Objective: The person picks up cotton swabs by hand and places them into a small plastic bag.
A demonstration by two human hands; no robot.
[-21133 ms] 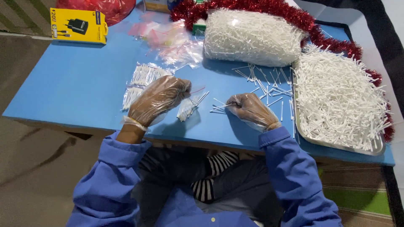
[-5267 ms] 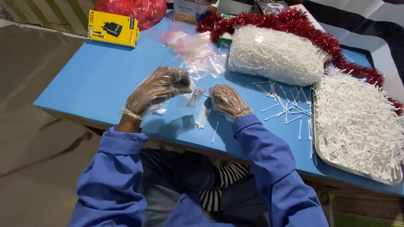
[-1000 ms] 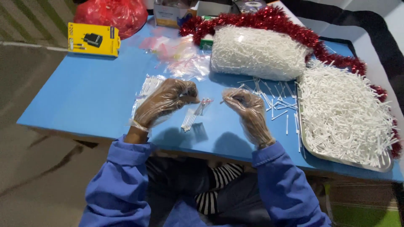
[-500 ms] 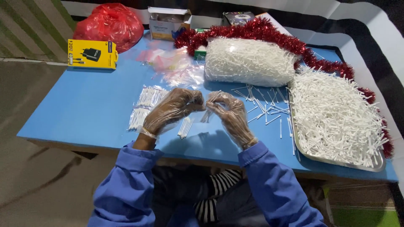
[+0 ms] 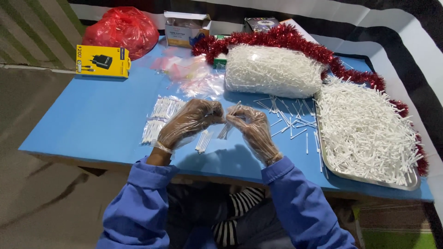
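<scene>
Above the blue table (image 5: 92, 124), seen from the head camera, the left hand (image 5: 187, 124) and right hand (image 5: 251, 129) (both in clear gloves) pinch closed around a small bundle of white sticks (image 5: 226, 129), beside the packed bundles (image 5: 159, 117) and metal tray (image 5: 364, 177).

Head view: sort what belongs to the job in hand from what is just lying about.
In use: left hand and right hand holding a small bag of swabs; tray; loose swabs; filled packets.
Lying about: yellow box; red bag; tinsel; cardboard box.
</scene>
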